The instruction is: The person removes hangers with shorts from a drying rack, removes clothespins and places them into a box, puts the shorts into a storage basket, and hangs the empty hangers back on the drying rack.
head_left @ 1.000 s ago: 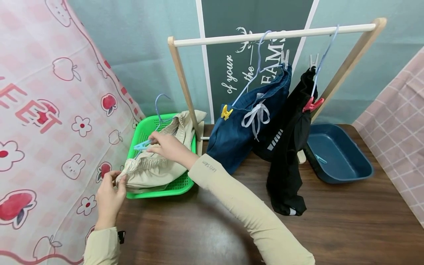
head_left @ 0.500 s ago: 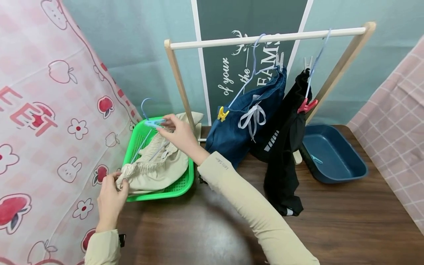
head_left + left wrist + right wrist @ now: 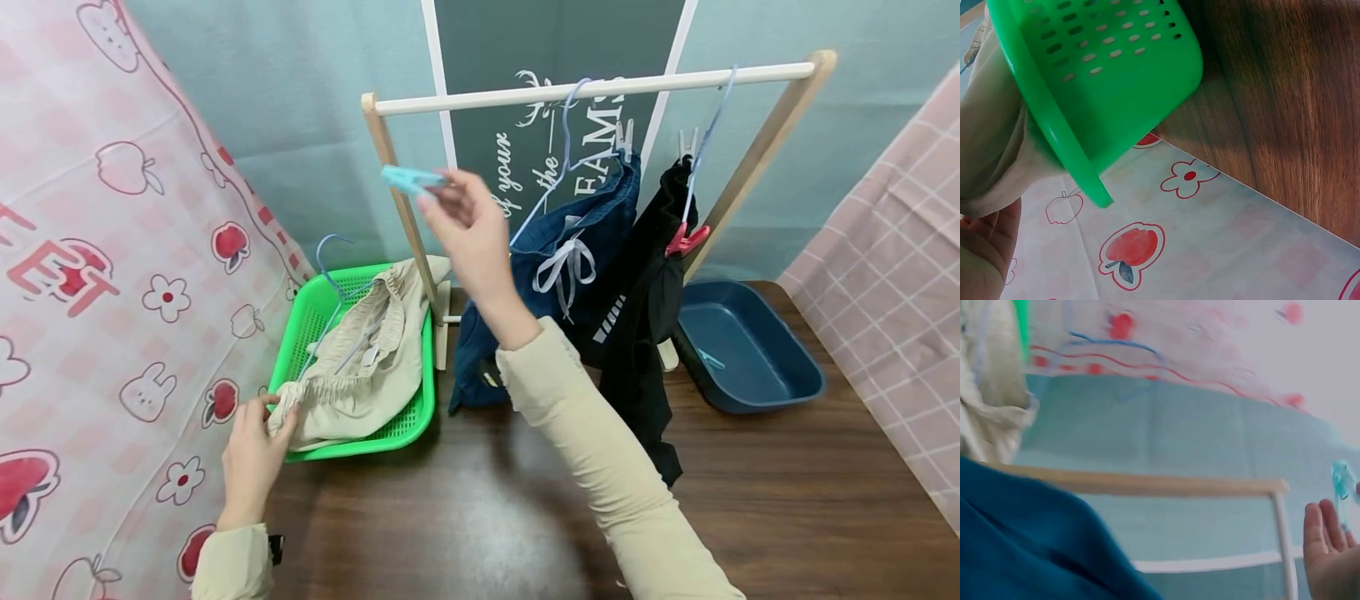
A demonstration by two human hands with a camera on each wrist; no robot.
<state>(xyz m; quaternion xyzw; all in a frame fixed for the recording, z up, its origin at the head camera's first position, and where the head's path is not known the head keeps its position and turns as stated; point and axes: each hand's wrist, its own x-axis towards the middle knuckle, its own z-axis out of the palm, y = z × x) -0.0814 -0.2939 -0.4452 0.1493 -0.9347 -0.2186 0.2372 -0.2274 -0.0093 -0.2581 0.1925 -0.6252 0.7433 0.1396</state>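
Observation:
Beige elastic-waist trousers (image 3: 382, 396) lie in a green basket (image 3: 429, 392), with a blue wire hanger (image 3: 322, 337) set at their waistband, its hook pointing up. My left hand (image 3: 253, 450) pinches the near corner of the waistband at the basket's left rim; in the left wrist view, fabric partly hides that hand (image 3: 994, 259). Raised in front of the rack's left post, my right hand (image 3: 476, 237) pinches a light blue clothespin (image 3: 405, 178). The clothespin (image 3: 1340, 478) also shows at the right edge of the right wrist view.
Behind the basket stands a wooden rack with a white rail (image 3: 480, 100). Blue trousers (image 3: 551, 250) and black trousers (image 3: 637, 333) hang from it on clipped hangers. A dark blue tub (image 3: 795, 375) holding another clothespin (image 3: 710, 359) stands at right on the brown table (image 3: 465, 517).
My right hand has lifted away from the trousers, up and to the right, carrying the clothespin. My left hand keeps hold of the waistband. The view has shifted slightly.

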